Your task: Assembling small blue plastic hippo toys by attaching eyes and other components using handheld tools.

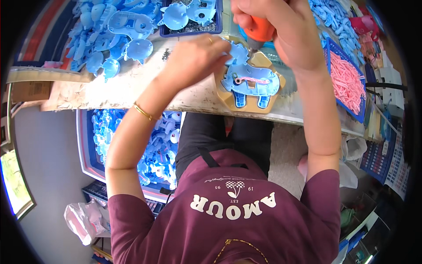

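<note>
A light-blue plastic toy shell half (263,75), shaped like an animal with legs, lies open side up in a tan fixture (224,97) at the table's front edge. Inside the shell runs a pink strip (259,80), with a small dark round piece at its left end. My right hand (292,33) grips an orange power screwdriver (258,30), its grey nose pointing down over the fixture's upper part. Beside the shell's upper left, my left hand (195,57) has its fingers pinched together; whatever they hold is hidden.
Blue shell parts (127,26) are heaped at the back left. Behind the fixture, a dark blue tray (191,31) holds small dark pieces, probably screws, under two shells. On the right stands a blue basket (361,112) of pink strips. A bin (83,145) of blue toys sits below the table.
</note>
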A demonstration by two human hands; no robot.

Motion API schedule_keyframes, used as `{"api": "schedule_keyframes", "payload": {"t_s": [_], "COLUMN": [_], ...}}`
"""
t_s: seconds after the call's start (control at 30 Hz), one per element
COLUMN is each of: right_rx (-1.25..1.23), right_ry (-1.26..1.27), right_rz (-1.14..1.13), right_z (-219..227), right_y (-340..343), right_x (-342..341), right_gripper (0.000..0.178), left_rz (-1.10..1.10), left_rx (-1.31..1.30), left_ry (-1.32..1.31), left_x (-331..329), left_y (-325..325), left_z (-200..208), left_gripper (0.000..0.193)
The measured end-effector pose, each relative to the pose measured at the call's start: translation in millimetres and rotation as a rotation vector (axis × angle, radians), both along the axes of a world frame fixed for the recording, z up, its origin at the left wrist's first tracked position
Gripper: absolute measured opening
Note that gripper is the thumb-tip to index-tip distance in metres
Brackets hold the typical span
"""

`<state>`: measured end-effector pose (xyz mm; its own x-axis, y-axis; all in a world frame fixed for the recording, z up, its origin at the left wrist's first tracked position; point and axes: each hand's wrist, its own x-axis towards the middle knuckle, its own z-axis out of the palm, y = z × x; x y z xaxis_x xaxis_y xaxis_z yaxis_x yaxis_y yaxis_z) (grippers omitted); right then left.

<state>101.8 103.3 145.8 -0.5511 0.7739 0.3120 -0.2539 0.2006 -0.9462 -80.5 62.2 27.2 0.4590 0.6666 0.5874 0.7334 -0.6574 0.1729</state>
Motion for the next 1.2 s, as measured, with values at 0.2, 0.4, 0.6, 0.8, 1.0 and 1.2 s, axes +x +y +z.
{"api": "schedule_keyframes", "payload": {"t_s": [0.2, 0.4, 0.6, 0.8, 1.0, 1.2], "right_rx": [-0.266, -0.242, -0.186, -0.231, -0.253, -0.247], "right_ry": [0.016, 0.025, -0.014, -0.118, 0.01, 0.002], "right_rz": [-0.113, -0.15, -0.14, -0.169, -0.278, -0.3], "right_z": [3, -6, -10, -13, -54, -64], "right_y": [-27, -27, -25, -29, -17, -12], "right_x": [5, 10, 17, 33, 51, 51], "right_gripper": [0.023, 0.021, 0.023, 0.023, 0.025, 0.024], "left_rz": [-0.084, -0.068, -0.114, -0.073, -0.076, -0.06], "left_rx": [-0.068, -0.167, -0.191, -0.197, -0.125, -0.116], "left_ry": [-0.185, -0.201, -0.201, -0.105, -0.044, 0.003], "left_x": [41, 50, 55, 61, 69, 71], "left_y": [-30, -35, -38, -39, -40, -40], "left_z": [-4, -1, 0, 8, -5, -19], "left_gripper": [0.015, 0.013, 0.015, 0.031, 0.044, 0.033]}}
